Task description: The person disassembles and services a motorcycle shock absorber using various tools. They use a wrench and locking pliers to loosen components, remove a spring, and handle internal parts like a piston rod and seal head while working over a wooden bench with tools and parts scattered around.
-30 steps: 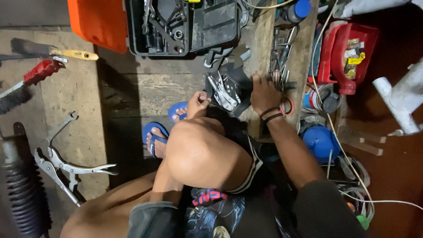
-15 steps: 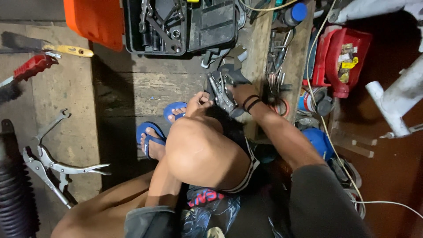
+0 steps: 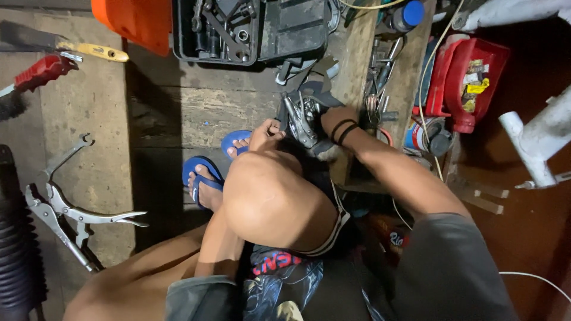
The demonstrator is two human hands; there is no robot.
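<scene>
Metal mechanical part (image 3: 300, 119) sat on wooden floor (image 3: 196, 113), upper centre of frame. Left hand (image 3: 266, 134) pinched its near edge; right hand (image 3: 326, 114) steadied far side, grip state unclear. Judged mid-disassembly; next move likely needs tool from open case (image 3: 250, 27).

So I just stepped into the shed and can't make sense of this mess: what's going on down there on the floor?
A person crouches on wooden boards in blue flip-flops, working on a small metal mechanical part. The left hand is at its near edge, fingers curled; the right hand reaches in from the other side, mostly hidden behind the part. An open black tool case sits just beyond, and locking pliers lie untouched off to the left.
</scene>
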